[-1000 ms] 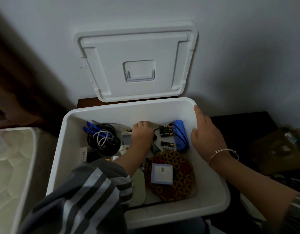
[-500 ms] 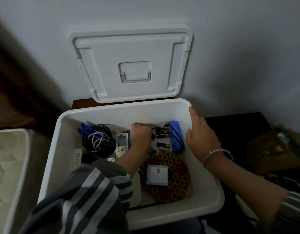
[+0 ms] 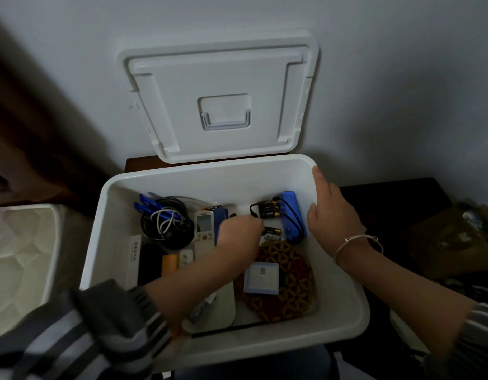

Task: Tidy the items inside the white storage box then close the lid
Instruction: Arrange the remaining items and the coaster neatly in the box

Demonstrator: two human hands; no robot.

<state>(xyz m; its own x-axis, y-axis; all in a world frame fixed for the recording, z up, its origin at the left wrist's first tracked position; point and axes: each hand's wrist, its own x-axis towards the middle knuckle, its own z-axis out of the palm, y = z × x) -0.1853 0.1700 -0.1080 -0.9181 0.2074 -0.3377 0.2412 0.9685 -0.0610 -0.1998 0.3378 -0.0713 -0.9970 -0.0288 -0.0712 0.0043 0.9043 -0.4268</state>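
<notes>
Two hands at the open white box, sorting not finished, lid not yet closed.

The box fills the centre and lower frame. Its lid stands upright against the wall in the upper centre, which leaves the inside free to reach. The right hand clasps the box's right wall, thumb inside and forefinger laid along the rim, apparently to steady the box. The left hand reaches to the floor at mid-frame, knuckles up and fingers curled under, just beside the batteries. Whether it pinches anything cannot be told. To its left lie a remote control and a coil of cables, and to its right a blue device. Below it a patterned mat carries a small square packet. In my judgement the loose batteries are being gathered, and the lid is left for last.
</notes>
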